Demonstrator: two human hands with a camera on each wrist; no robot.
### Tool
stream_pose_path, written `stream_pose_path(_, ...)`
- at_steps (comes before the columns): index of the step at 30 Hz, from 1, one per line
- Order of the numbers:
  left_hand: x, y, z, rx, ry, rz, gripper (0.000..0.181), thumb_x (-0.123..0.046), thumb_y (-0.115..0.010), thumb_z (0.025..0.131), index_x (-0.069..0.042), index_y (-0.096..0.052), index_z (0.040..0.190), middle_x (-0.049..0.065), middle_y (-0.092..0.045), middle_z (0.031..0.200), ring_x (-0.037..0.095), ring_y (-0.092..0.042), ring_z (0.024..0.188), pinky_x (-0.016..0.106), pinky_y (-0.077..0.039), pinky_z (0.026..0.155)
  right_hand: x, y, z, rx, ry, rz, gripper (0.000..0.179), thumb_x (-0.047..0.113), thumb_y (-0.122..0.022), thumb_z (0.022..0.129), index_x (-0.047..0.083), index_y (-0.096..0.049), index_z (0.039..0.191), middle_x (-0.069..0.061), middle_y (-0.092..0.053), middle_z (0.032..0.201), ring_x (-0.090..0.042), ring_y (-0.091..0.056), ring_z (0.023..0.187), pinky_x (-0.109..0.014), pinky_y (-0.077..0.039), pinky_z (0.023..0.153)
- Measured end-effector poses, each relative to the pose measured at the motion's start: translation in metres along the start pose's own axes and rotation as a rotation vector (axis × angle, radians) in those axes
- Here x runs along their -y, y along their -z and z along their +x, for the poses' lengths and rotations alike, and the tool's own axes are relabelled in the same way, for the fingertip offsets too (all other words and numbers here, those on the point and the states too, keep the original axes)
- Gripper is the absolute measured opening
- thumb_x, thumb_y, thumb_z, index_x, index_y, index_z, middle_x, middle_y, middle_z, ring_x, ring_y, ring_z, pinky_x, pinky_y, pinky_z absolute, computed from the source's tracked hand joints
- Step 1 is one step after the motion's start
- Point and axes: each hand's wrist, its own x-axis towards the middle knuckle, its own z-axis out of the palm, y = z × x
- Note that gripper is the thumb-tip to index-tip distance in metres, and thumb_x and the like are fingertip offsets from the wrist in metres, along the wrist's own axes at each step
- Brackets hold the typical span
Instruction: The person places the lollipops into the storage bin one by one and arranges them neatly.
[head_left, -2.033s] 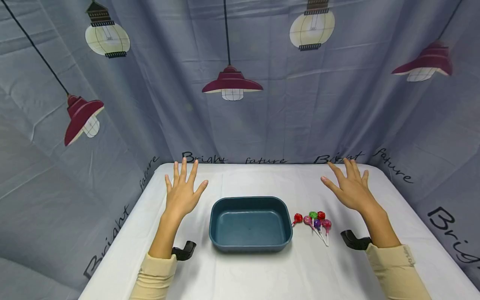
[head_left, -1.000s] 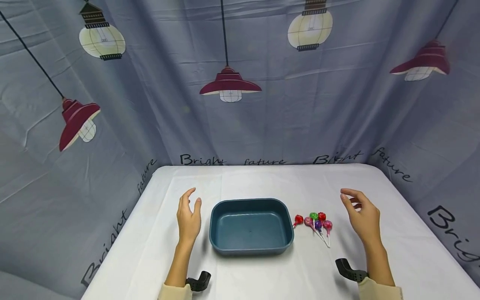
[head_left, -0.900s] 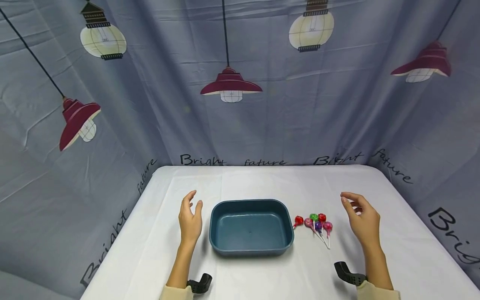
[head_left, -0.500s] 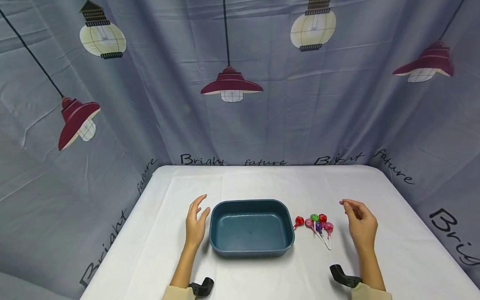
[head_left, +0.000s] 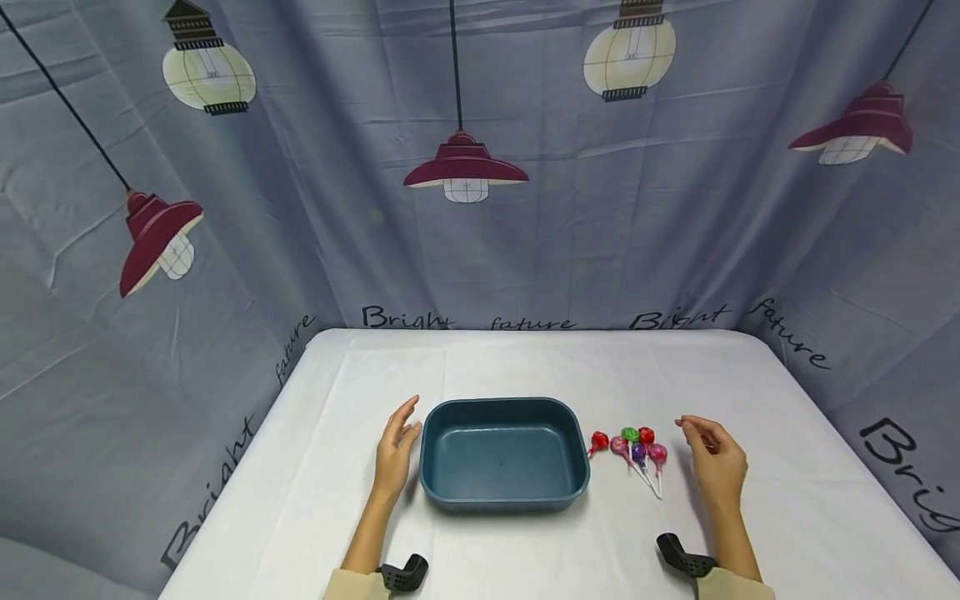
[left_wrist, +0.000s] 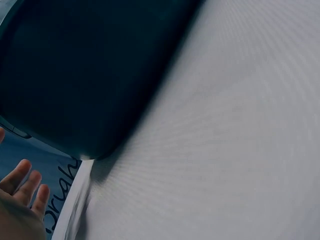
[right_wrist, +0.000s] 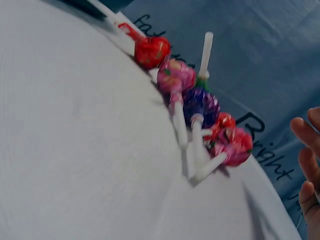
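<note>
A dark teal rectangular tray [head_left: 504,503] stands on the white table with nothing in it. My left hand [head_left: 393,458] hovers by its left rim, fingers extended and slightly bent; whether it touches the rim I cannot tell. The tray's side [left_wrist: 85,75] fills much of the left wrist view. To the tray's right lie several wrapped lollipops: a red lollipop [head_left: 599,442] close to the tray, and a cluster with a purple lollipop [right_wrist: 201,105] and a pink lollipop [head_left: 657,453]. My right hand [head_left: 717,468] is to the cluster's right, fingers loosely bent, holding nothing.
White cloth covers the table [head_left: 502,558]. A grey-blue curtain [head_left: 337,250] printed with lamps and lettering surrounds the back and sides. Black camera mounts sit on both wrists, the left mount [head_left: 405,573] and the right mount [head_left: 684,557].
Both hands have come down from a raised, spread pose. The left hand has moved right to the tray's rim; the right hand has moved lower, nearer the lollipops. Tray and lollipops have stayed put.
</note>
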Motion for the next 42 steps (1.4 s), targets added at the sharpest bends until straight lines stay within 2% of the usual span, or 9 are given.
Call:
stream_pose_path(7, 0.008, 0.000, -0.002, 0.042, 0.025, -0.043, 0.043, -0.005, -0.049, 0.094, 0.000, -0.042, 0.136, 0.016, -0.040, 0.140, 0.031, -0.033, 0.129, 0.053, -0.025, 0.104, -0.010, 0.000, -0.003, 0.008, -0.009, -0.038, 0.017, 0.016, -0.067, 0.085, 0.003, -0.070, 0.095, 0.025, -0.063, 0.076, 0.002, -0.052, 0.064, -0.011, -0.036, 0.058)
stream_pose_path(11, 0.010, -0.001, -0.001, 0.071, 0.030, -0.072, 0.044, -0.003, -0.048, 0.094, 0.001, -0.040, 0.138, 0.017, -0.039, 0.141, 0.030, -0.032, 0.131, 0.051, -0.025, 0.104, -0.010, 0.001, -0.004, 0.068, -0.063, -0.099, 0.020, 0.020, -0.068, 0.084, 0.005, -0.069, 0.098, 0.026, -0.061, 0.077, 0.002, -0.051, 0.067, -0.012, -0.036, 0.058)
stream_pose_path(15, 0.011, -0.004, 0.000, 0.107, 0.043, -0.088, 0.045, -0.003, -0.046, 0.095, 0.000, -0.037, 0.139, 0.016, -0.038, 0.142, 0.029, -0.031, 0.132, 0.040, -0.031, 0.104, -0.009, 0.006, -0.002, 0.163, -0.103, -0.173, 0.028, 0.028, -0.068, 0.084, 0.008, -0.069, 0.104, 0.026, -0.060, 0.081, 0.002, -0.050, 0.071, -0.015, -0.036, 0.061)
stream_pose_path(18, 0.011, -0.006, 0.001, 0.119, 0.057, -0.097, 0.045, -0.003, -0.046, 0.095, 0.000, -0.037, 0.139, 0.014, -0.038, 0.142, 0.028, -0.031, 0.132, 0.024, -0.035, 0.100, -0.009, 0.008, -0.001, 0.237, -0.125, -0.221, 0.035, 0.035, -0.065, 0.085, 0.010, -0.067, 0.109, 0.018, -0.062, 0.090, -0.002, -0.050, 0.078, -0.022, -0.036, 0.068)
stream_pose_path(22, 0.011, -0.007, -0.001, 0.124, 0.068, -0.106, 0.045, -0.003, -0.045, 0.095, 0.000, -0.038, 0.139, 0.017, -0.039, 0.141, 0.028, -0.032, 0.131, 0.014, -0.034, 0.096, -0.012, 0.009, -0.002, 0.327, -0.167, -0.260, 0.043, 0.041, -0.062, 0.086, 0.009, -0.065, 0.114, -0.005, -0.063, 0.108, -0.016, -0.050, 0.095, -0.040, -0.038, 0.082)
stream_pose_path(26, 0.010, -0.006, -0.003, 0.138, 0.084, -0.100, 0.044, -0.003, -0.044, 0.096, -0.001, -0.037, 0.139, 0.021, -0.037, 0.140, 0.027, -0.032, 0.131, 0.016, -0.031, 0.100, -0.014, 0.008, -0.006, 0.396, -0.181, -0.274, 0.046, 0.041, -0.060, 0.087, 0.005, -0.063, 0.117, -0.020, -0.059, 0.118, -0.030, -0.050, 0.106, -0.051, -0.037, 0.088)
stream_pose_path(33, 0.012, -0.006, -0.005, 0.168, 0.096, -0.075, 0.044, -0.006, -0.044, 0.096, -0.001, -0.037, 0.140, 0.014, -0.037, 0.143, 0.025, -0.030, 0.133, 0.026, -0.028, 0.105, -0.014, 0.007, -0.009, 0.448, -0.191, -0.311, 0.048, 0.041, -0.060, 0.087, 0.004, -0.062, 0.120, -0.022, -0.055, 0.123, -0.038, -0.046, 0.115, -0.053, -0.035, 0.094)
stream_pose_path(38, 0.030, -0.006, -0.004, 0.159, 0.094, -0.108, 0.043, -0.007, -0.045, 0.096, -0.006, -0.041, 0.139, 0.010, -0.037, 0.143, 0.024, -0.029, 0.133, 0.014, -0.027, 0.100, -0.013, 0.009, -0.009, 0.495, -0.178, -0.353, 0.053, 0.045, -0.058, 0.087, 0.004, -0.061, 0.120, -0.022, -0.057, 0.119, -0.039, -0.049, 0.111, -0.056, -0.035, 0.091)
stream_pose_path(42, 0.044, -0.008, -0.002, 0.142, 0.095, -0.074, 0.042, -0.012, -0.046, 0.097, -0.013, -0.044, 0.138, 0.003, -0.039, 0.143, 0.018, -0.030, 0.133, 0.013, -0.026, 0.100, -0.012, 0.011, -0.006, 0.550, -0.140, -0.383, 0.056, 0.048, -0.058, 0.086, 0.003, -0.061, 0.120, -0.020, -0.062, 0.110, -0.036, -0.054, 0.102, -0.055, -0.038, 0.085)
